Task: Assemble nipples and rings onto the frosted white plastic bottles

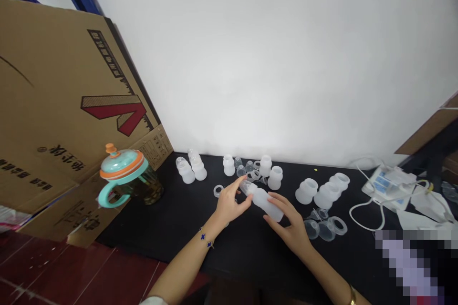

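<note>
A frosted white plastic bottle (264, 200) lies tilted between both hands above the black mat (186, 219). My right hand (290, 225) grips its lower body. My left hand (229, 202) pinches the clear cap end at the bottle's top. Just behind the hands stand several more white bottles (265, 166) and small clear caps (241, 170). A loose white ring (218, 191) lies left of my left hand.
A cup with a teal handle and an orange-rimmed lid (123, 175) stands at left before a large cardboard box (53, 119). Wide white bottles (307, 191) and clear rings (325, 228) lie right. A white device with cable (388, 183) sits far right.
</note>
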Motion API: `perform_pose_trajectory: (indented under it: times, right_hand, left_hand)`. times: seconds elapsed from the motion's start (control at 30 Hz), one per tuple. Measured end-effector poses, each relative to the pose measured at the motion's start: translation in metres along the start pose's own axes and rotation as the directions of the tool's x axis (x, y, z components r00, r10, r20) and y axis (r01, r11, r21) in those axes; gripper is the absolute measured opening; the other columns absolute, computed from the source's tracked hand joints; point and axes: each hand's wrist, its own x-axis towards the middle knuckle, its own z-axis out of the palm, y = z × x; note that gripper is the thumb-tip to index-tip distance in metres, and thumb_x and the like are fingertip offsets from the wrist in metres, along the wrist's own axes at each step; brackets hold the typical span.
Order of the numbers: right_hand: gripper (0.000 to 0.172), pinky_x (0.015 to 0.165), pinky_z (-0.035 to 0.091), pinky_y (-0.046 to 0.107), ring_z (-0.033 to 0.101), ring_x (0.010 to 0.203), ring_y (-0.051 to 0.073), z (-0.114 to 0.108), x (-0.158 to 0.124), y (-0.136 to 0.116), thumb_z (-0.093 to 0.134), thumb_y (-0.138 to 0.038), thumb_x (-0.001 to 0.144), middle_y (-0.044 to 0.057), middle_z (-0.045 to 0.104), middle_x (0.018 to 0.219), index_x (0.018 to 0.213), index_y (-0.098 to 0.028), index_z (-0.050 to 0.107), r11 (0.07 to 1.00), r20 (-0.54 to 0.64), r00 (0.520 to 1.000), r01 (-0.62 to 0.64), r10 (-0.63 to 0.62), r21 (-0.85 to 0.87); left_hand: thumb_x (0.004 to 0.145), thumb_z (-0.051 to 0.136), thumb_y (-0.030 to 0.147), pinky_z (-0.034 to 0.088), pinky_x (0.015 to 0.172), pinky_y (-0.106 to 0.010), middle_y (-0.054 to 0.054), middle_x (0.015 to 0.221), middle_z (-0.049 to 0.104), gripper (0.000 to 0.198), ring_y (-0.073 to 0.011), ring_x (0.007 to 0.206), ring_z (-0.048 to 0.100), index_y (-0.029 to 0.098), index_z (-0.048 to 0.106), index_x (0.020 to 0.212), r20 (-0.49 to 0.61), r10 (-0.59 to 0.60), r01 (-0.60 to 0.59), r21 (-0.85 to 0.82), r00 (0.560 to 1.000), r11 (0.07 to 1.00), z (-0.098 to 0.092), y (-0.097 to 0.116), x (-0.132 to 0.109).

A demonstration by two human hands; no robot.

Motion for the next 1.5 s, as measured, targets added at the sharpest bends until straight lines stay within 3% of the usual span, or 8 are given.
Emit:
perform_pose_trajectory:
  times: [0.13, 0.33, 0.43, 0.53, 0.6, 0.8, 1.0, 1.5]
  right_hand:
    - [0.037, 0.1, 0.053, 0.043, 0.062, 0.12, 0.028, 0.0015, -0.0011, 0.0017, 0.071, -0.025, 0.087, 0.009, 0.064, 0.134, 0.124, -0.029, 0.067, 0.996, -0.005, 0.997, 0.073, -0.073, -0.05]
    - [0.036, 0.103, 0.051, 0.047, 0.06, 0.122, 0.03, 0.0012, -0.0019, -0.0051, 0.071, -0.027, 0.086, 0.009, 0.063, 0.135, 0.122, -0.028, 0.068, 0.999, 0.022, 0.999, 0.024, -0.023, -0.022]
    - [0.05, 0.092, 0.058, 0.043, 0.064, 0.116, 0.031, 0.0018, 0.0002, -0.0059, 0.074, -0.034, 0.083, 0.01, 0.063, 0.134, 0.131, -0.027, 0.062, 0.977, 0.083, 0.984, -0.168, 0.158, 0.13]
    - [0.06, 0.058, 0.062, 0.033, 0.072, 0.086, 0.027, 0.003, 0.0031, -0.004, 0.07, -0.042, 0.084, 0.01, 0.069, 0.122, 0.139, -0.025, 0.055, 0.846, 0.279, 0.887, -0.444, 0.368, 0.295]
    - [0.059, 0.053, 0.06, 0.032, 0.071, 0.08, 0.026, 0.0032, 0.0042, -0.0028, 0.071, -0.044, 0.082, 0.009, 0.071, 0.115, 0.136, -0.024, 0.057, 0.812, 0.32, 0.854, -0.502, 0.41, 0.299]
    - [0.052, 0.097, 0.052, 0.044, 0.063, 0.114, 0.032, 0.0015, 0.0024, -0.0031, 0.074, -0.035, 0.079, 0.01, 0.067, 0.128, 0.129, -0.023, 0.062, 0.963, 0.066, 0.963, -0.264, 0.261, 0.053]
    - [0.049, 0.093, 0.053, 0.044, 0.065, 0.108, 0.03, 0.0009, 0.0017, -0.0014, 0.069, -0.031, 0.083, 0.009, 0.068, 0.123, 0.131, -0.026, 0.06, 0.988, 0.019, 0.995, -0.092, 0.095, -0.121]
    - [0.051, 0.094, 0.053, 0.043, 0.065, 0.11, 0.03, 0.0042, -0.0029, -0.0004, 0.069, -0.032, 0.083, 0.009, 0.068, 0.124, 0.133, -0.026, 0.058, 0.986, 0.046, 0.996, -0.073, 0.08, -0.148]
  left_hand:
    - [0.074, 0.068, 0.026, 0.062, 0.07, -0.029, -0.005, 0.115, 0.072, 0.051, -0.0139, 0.069, 0.07, 0.022, 0.059, 0.124, -0.006, -0.062, 0.061, -0.08, 0.998, 0.995, 0.0005, -0.0005, 0.0003]
    - [0.07, 0.068, 0.023, 0.063, 0.074, -0.032, -0.004, 0.1, 0.075, 0.048, -0.0171, 0.074, 0.071, 0.019, 0.062, 0.117, -0.05, 0.031, -0.035, -0.084, 0.998, 0.996, -0.0029, -0.0035, 0.0014]
    - [0.071, 0.067, 0.022, 0.063, 0.078, -0.033, -0.006, 0.114, 0.072, 0.055, -0.0181, 0.083, 0.071, 0.02, 0.058, 0.125, -0.023, 0.082, -0.084, -0.114, 0.996, 0.99, -0.0042, -0.002, 0.0004]
    - [0.073, 0.065, 0.019, 0.061, 0.084, -0.034, -0.01, 0.135, 0.061, 0.066, -0.0216, 0.102, 0.069, 0.021, 0.049, 0.137, 0.04, 0.159, -0.151, -0.153, 0.987, 0.977, -0.0047, 0.0021, -0.0009]
    - [0.076, 0.064, 0.019, 0.061, 0.085, -0.034, -0.012, 0.142, 0.056, 0.067, -0.025, 0.115, 0.064, 0.022, 0.045, 0.141, 0.077, 0.186, -0.172, -0.161, 0.979, 0.972, -0.0047, 0.0048, -0.0013]
    - [0.083, 0.067, 0.034, 0.06, 0.082, -0.035, -0.012, 0.136, 0.061, 0.062, -0.0265, 0.114, 0.064, 0.022, 0.047, 0.14, 0.094, 0.13, -0.125, -0.052, 0.987, 0.991, -0.0047, 0.0051, -0.0012]
    - [0.08, 0.069, 0.039, 0.059, 0.075, -0.033, -0.008, 0.108, 0.072, 0.061, -0.0189, 0.08, 0.068, 0.02, 0.051, 0.135, 0.069, 0.121, -0.124, 0.04, 0.99, 0.991, -0.0024, 0.0006, -0.004]
    - [0.073, 0.071, 0.035, 0.059, 0.067, -0.029, -0.006, 0.099, 0.073, 0.057, -0.0164, 0.07, 0.068, 0.019, 0.057, 0.126, -0.047, 0.217, -0.216, 0.011, 0.975, 0.976, 0.0001, 0.0004, -0.0064]
